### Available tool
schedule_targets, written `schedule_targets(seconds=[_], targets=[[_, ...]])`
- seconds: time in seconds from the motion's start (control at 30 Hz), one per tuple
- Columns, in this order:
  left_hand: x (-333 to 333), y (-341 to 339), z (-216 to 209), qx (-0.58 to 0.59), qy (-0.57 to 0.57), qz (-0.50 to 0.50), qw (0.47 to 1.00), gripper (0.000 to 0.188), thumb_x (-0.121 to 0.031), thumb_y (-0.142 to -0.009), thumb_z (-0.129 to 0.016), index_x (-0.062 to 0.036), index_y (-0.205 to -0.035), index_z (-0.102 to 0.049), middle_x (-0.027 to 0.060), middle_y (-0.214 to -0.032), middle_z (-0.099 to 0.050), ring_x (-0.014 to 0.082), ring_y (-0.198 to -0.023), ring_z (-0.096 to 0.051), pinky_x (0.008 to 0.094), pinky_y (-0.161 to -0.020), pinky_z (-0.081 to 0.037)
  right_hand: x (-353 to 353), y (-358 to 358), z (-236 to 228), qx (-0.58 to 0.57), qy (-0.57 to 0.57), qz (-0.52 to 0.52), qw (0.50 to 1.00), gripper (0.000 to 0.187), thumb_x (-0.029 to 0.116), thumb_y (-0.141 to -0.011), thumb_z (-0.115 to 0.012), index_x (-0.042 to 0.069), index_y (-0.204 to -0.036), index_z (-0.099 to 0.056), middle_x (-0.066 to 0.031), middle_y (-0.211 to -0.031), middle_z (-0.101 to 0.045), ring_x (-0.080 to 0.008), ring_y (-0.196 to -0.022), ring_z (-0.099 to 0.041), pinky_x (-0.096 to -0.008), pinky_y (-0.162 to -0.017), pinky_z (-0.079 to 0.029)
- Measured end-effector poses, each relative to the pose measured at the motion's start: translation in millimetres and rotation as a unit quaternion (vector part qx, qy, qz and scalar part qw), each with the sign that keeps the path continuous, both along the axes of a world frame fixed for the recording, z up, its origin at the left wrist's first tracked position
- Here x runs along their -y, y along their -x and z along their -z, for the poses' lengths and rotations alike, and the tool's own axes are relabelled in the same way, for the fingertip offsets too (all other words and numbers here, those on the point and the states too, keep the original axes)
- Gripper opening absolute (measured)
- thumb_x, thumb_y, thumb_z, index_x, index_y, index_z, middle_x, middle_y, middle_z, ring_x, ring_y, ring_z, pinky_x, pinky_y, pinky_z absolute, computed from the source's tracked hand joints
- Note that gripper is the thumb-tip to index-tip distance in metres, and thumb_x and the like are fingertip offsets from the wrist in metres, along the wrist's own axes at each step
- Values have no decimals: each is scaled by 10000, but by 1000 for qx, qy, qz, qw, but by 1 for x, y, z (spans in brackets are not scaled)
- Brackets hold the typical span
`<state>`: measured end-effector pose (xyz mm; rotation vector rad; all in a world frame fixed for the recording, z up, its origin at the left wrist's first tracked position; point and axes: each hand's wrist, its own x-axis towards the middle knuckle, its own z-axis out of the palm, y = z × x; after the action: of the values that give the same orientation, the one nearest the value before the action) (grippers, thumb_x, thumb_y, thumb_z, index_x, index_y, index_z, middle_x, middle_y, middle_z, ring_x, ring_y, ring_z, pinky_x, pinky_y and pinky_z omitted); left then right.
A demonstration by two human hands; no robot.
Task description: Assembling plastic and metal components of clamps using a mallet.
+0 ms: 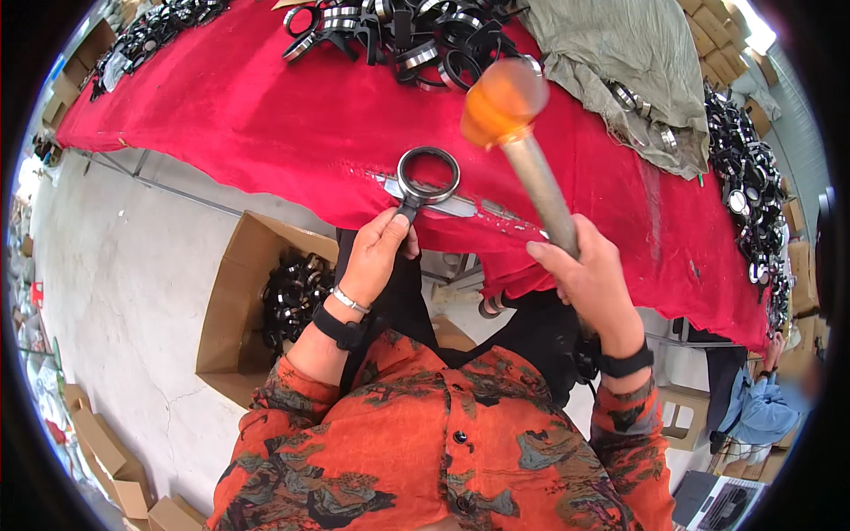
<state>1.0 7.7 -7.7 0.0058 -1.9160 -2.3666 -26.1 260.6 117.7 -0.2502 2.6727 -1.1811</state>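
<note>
Between the thumb and fingers of my left hand (374, 257) is the short dark stem of a black ring-shaped part (411, 191) with a silvery band. Its round end lies at the near edge of the red-covered table (292, 133), over a flat metal strip (456, 207). My right hand (595, 273) is closed around the handle of a mallet (542, 190). The mallet's orange head (503, 102) is raised above the table, right of and beyond the ring-shaped part, and slightly blurred.
A heap of similar ring parts (416, 53) lies at the far side, with more along the right edge (744, 195). Grey-green sheeting (620, 53) covers part of the table. An open cardboard box (235, 301) holding dark parts stands at my left. Another person (766, 407) is at the right.
</note>
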Motion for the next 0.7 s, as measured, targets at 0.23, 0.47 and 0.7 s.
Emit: schedule_targets(seconds=[0.23, 0.47, 0.7], targets=[[-7, 4, -7, -6, -6, 4, 1000, 301, -240, -994, -434, -23, -818, -546, 22, -704, -567, 106, -662, -544, 256, -633, -449, -18, -58, 63, -10, 72, 9, 997, 307, 205, -813, -713, 3, -958, -535, -43, -637, -557, -97, -508, -522, -262, -455, -412], [21, -34, -35, -150, 403, -167, 887, 167, -138, -815, -624, 10, -847, -554, 134, -760, -553, 316, -738, -554, 389, -710, -426, -17, -65, 56, 181, 206, 54, 960, 289, 227, -853, -683, 5, -954, -528, -7, -676, -555, -56, -483, -474, -221, -420, -396], [42, -62, -51, -316, 539, -219, 750, 190, -151, -789, -633, 4, -794, -524, 131, -810, -550, 326, -836, -556, 423, -802, -411, -16, -63, 63, 155, 245, 49, 956, 206, 178, -863, -634, 31, -899, -495, -15, -611, -492, -101, -443, -485, -239, -399, -404]])
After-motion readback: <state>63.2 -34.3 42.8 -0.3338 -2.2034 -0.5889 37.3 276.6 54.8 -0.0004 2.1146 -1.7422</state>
